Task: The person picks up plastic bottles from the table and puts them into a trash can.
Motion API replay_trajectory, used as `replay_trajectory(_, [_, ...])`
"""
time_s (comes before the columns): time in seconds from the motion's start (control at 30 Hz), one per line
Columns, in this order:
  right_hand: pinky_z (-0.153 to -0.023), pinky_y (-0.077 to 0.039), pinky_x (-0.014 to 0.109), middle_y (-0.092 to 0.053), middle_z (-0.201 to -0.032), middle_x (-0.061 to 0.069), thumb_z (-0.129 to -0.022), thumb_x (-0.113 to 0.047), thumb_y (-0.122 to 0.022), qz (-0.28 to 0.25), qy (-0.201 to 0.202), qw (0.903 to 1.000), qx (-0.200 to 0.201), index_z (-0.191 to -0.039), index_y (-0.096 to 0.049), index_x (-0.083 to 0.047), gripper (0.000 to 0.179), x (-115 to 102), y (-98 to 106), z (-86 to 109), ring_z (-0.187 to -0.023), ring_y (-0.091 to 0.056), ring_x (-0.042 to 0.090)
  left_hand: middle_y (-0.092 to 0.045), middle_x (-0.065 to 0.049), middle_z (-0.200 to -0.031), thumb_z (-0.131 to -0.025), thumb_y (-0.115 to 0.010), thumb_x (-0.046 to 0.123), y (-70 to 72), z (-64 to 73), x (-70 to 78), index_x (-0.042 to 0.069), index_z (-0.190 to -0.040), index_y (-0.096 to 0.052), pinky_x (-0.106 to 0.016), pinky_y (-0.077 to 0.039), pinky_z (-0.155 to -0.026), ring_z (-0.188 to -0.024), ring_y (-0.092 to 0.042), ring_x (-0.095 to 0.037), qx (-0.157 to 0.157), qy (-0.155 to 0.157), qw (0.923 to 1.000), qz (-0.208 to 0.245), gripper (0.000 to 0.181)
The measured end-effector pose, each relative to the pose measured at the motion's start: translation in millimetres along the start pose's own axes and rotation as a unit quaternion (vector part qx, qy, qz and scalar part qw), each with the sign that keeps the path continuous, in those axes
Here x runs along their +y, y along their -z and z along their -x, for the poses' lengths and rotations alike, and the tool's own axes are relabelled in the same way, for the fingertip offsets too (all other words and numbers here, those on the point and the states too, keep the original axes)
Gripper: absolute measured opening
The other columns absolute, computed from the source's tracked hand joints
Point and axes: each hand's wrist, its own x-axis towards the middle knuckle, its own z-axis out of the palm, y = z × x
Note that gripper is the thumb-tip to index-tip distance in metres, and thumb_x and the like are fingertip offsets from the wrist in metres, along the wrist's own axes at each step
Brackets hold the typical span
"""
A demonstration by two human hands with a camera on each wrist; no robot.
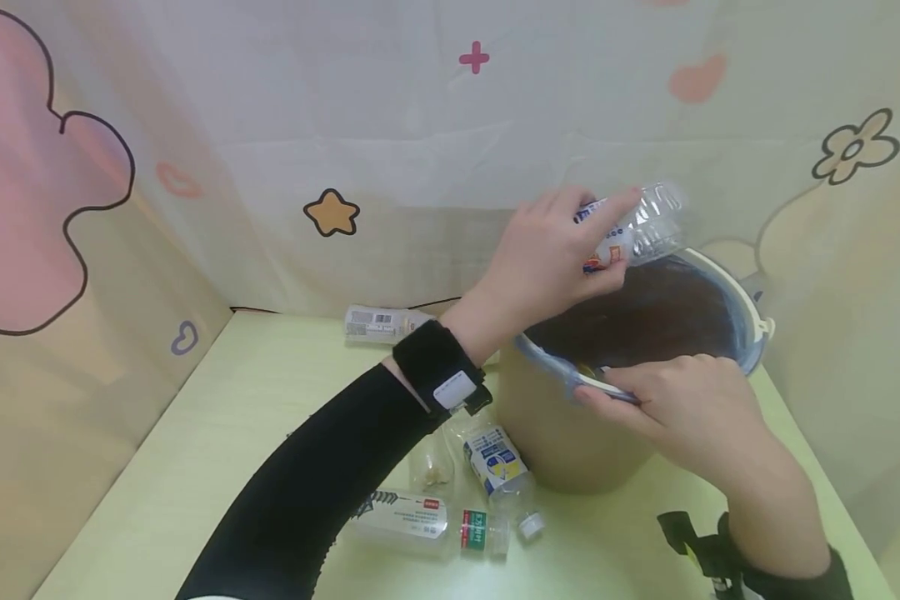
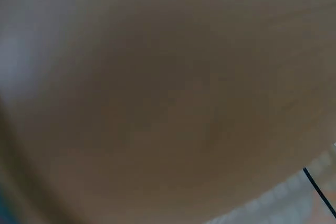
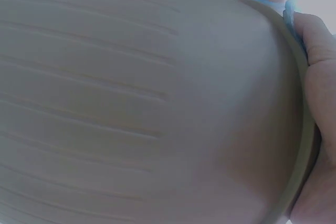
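Observation:
Above the far part of the bin's mouth, my left hand (image 1: 551, 242) grips a clear plastic bottle (image 1: 656, 225) with a printed label, its ribbed end pointing right. My right hand (image 1: 690, 408) grips the near rim of the beige bin (image 1: 570, 433), thumb on the outside and fingers over the top. A bluish liner (image 1: 547, 358) is folded over that rim. In the right wrist view the bin's ribbed wall (image 3: 105, 87) fills most of the picture, with the thumb (image 3: 315, 38) at the rim. The left wrist view is mostly a blurred brownish surface.
Left of the bin, a clear bottle with a blue-and-yellow label (image 1: 498, 462) leans near its base. Lower lie a white-labelled bottle (image 1: 408, 517) and a small green-labelled bottle (image 1: 476, 532). Another white bottle (image 1: 382, 323) lies by the back curtain (image 1: 405, 125).

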Motion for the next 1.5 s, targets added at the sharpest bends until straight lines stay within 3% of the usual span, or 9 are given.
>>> replay_trajectory(0.17, [-0.037,-0.014,0.026,-0.020,-0.042,-0.015,-0.077,-0.051,-0.066,0.002,0.002,1.0000,0.008,-0.049,-0.033,-0.030,0.048,0,-1,1.3,-0.038,-0.020,0.005,-0.063,-0.002,-0.105,-0.088,-0.045,0.044,-15.6,-3.4,6.3,0.026,-0.138,-0.050,-0.031,-0.049,-0.075,-0.092,-0.056,-0.016,-0.004,-0.025,0.9996,-0.014,0.054])
replay_trajectory(0.33, [-0.037,-0.015,0.026,-0.021,-0.042,-0.015,-0.077,-0.051,-0.066,0.000,0.003,0.9999,0.012,-0.049,-0.033,-0.029,0.048,0,-1,0.4,-0.038,-0.021,0.005,-0.062,-0.001,-0.111,-0.088,-0.045,0.045,-18.9,-1.1,7.1,0.029,-0.139,-0.048,-0.031,-0.049,-0.077,-0.095,-0.056,-0.016,-0.039,-0.054,0.9978,-0.006,0.054])
replay_trajectory(0.5, [-0.036,-0.015,0.027,-0.023,-0.042,-0.015,-0.078,-0.051,-0.065,0.006,0.000,0.9999,0.008,-0.050,-0.034,-0.030,0.047,2,-2,0.3,-0.037,-0.022,0.005,-0.059,0.001,-0.112,-0.087,-0.046,0.049,-22.9,-2.8,9.9,0.032,-0.140,-0.045,-0.027,-0.048,-0.080,-0.095,-0.055,-0.012,-0.115,-0.074,0.9905,-0.008,0.056])
replay_trajectory(0.57, [-0.036,-0.014,0.027,-0.023,-0.042,-0.016,-0.078,-0.051,-0.064,0.006,0.001,0.9999,0.008,-0.050,-0.034,-0.029,0.046,1,-2,-0.3,-0.037,-0.022,0.005,-0.058,0.002,-0.112,-0.086,-0.046,0.052,-24.4,-3.7,12.1,0.034,-0.142,-0.042,-0.026,-0.048,-0.082,-0.094,-0.054,-0.011,-0.166,-0.083,0.9827,-0.004,0.059])
replay_trajectory(0.7, [-0.038,-0.013,0.026,-0.023,-0.043,-0.016,-0.078,-0.051,-0.065,0.008,0.002,0.9999,0.008,-0.052,-0.034,-0.029,0.046,1,-1,1.1,-0.038,-0.021,0.004,-0.057,0.002,-0.111,-0.086,-0.048,0.054,-27.7,-5.5,17.5,0.035,-0.142,-0.041,-0.026,-0.047,-0.081,-0.092,-0.052,-0.011,-0.264,-0.092,0.9594,0.039,0.059])
replay_trajectory(0.8, [-0.038,-0.013,0.026,-0.023,-0.043,-0.017,-0.077,-0.051,-0.066,0.007,0.002,1.0000,0.007,-0.052,-0.034,-0.030,0.046,1,0,1.8,-0.038,-0.020,0.004,-0.057,0.002,-0.109,-0.087,-0.050,0.053,-28.9,-5.2,19.4,0.037,-0.139,-0.042,-0.027,-0.047,-0.078,-0.091,-0.051,-0.011,-0.316,-0.078,0.9437,0.059,0.055])
replay_trajectory(0.97, [-0.038,-0.015,0.026,-0.023,-0.042,-0.016,-0.077,-0.051,-0.067,0.003,-0.003,1.0000,0.000,-0.051,-0.036,-0.032,0.045,0,-1,1.4,-0.038,-0.022,0.004,-0.057,0.002,-0.109,-0.087,-0.054,0.052,-28.7,-0.7,18.9,0.037,-0.135,-0.044,-0.027,-0.047,-0.076,-0.091,-0.052,-0.011,-0.376,-0.061,0.9219,0.072,0.052])
replay_trajectory(1.13, [-0.038,-0.015,0.026,-0.024,-0.042,-0.016,-0.077,-0.050,-0.067,0.001,0.004,1.0000,0.001,-0.052,-0.039,-0.033,0.041,0,-2,1.1,-0.039,-0.023,0.003,-0.058,0.002,-0.109,-0.086,-0.056,0.051,-28.9,2.0,18.8,0.035,-0.134,-0.046,-0.027,-0.048,-0.079,-0.092,-0.052,-0.012,-0.403,-0.059,0.9101,0.078,0.051])
replay_trajectory(1.5, [-0.038,-0.012,0.025,-0.022,-0.043,-0.016,-0.076,-0.048,-0.068,-0.002,0.013,0.9998,0.014,-0.050,-0.038,-0.032,0.042,1,-3,0.8,-0.039,-0.020,0.004,-0.056,0.004,-0.110,-0.086,-0.056,0.051,-30.4,3.4,18.2,0.036,-0.137,-0.044,-0.028,-0.046,-0.080,-0.093,-0.050,-0.012,-0.417,-0.051,0.9036,0.083,0.054])
